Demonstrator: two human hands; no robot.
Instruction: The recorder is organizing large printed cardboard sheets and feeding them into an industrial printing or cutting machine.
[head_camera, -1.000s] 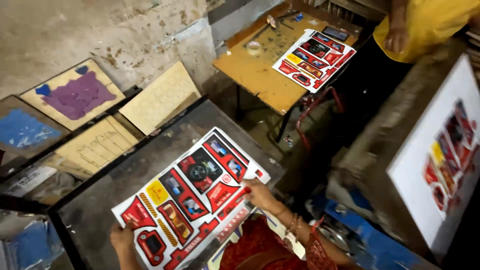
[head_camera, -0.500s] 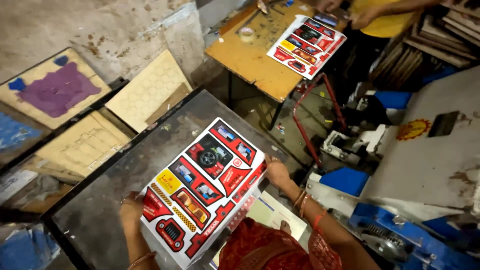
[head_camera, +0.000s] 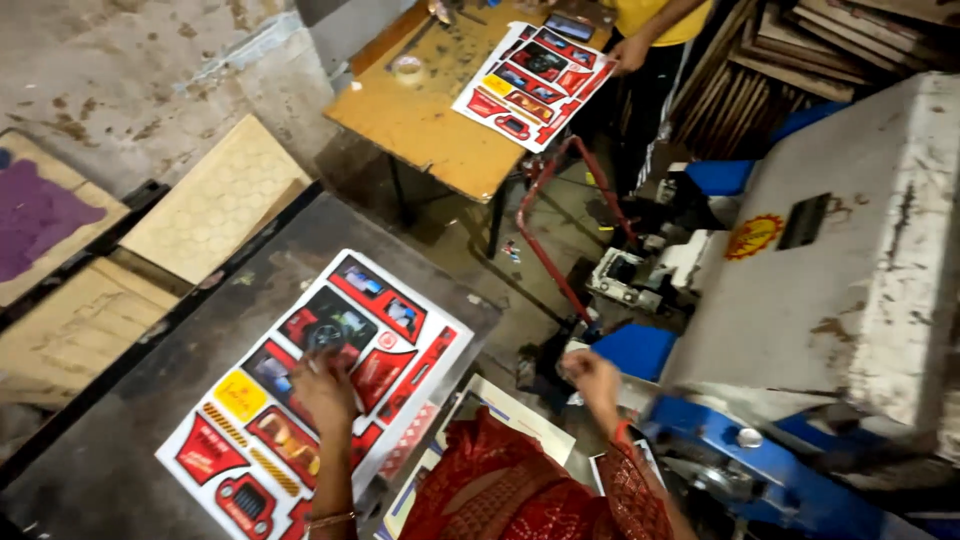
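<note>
I see a red, white and yellow printed sheet (head_camera: 320, 390) on the dark grey table (head_camera: 110, 440), a matching sheet (head_camera: 530, 85) on the orange table (head_camera: 430, 110), and red patterned sleeves (head_camera: 520, 490).

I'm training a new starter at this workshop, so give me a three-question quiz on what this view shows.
1. True or false: the left hand rests flat on the printed sheet lying on the dark metal table.
2. Which hand is raised away from that sheet, near the blue and grey machine?
A. left hand
B. right hand
C. both
3. What lies on the orange wooden table beside another person's hand?

Key
1. True.
2. B.
3. A second printed sheet of the same red design, with a roll of tape farther along the table.
</note>
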